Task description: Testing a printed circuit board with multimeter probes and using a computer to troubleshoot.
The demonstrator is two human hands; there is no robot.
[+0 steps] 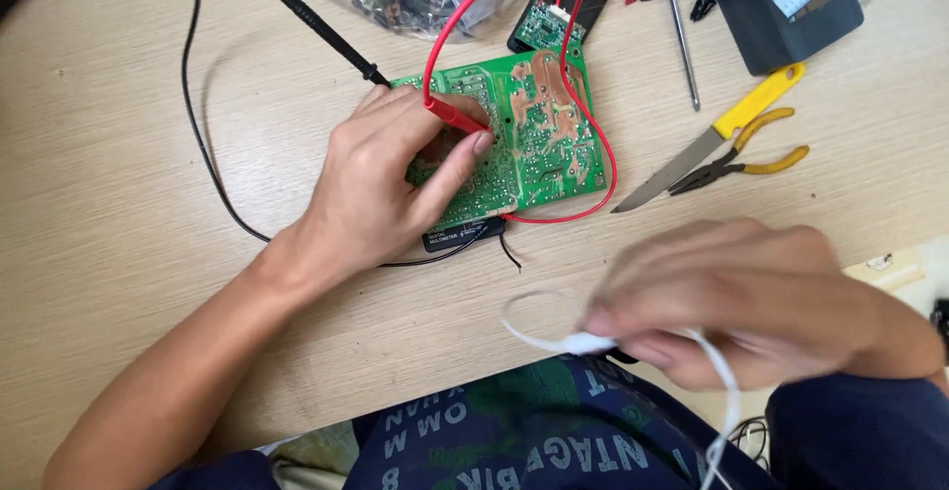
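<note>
Head view: one camera looks down on a wooden table (119, 154) with a repair job laid out.
Circuit board: green circuit board (539, 124) lies solder side up at the table's middle, so its joints face the probes.
Left hand: left hand (381, 188) rests on the board; fingers closed around the red probe (457, 116), tip pressed to the solder side, apparently to steady it on one joint.
Black probe: black probe (321, 27) lies slanted, its tip at the board's upper left corner beside the left hand.
Right hand: right hand (736, 302), blurred, hangs near the table edge; fingers pinched on a white cable (633, 347) that loops below it.
Meter: black multimeter (465, 235) sits mostly hidden under the board, leads running out.
Side tools: yellow-handled knife (717, 134), pliers (751, 159) and screwdriver (682, 40) lie right of the board, near but apart.
</note>
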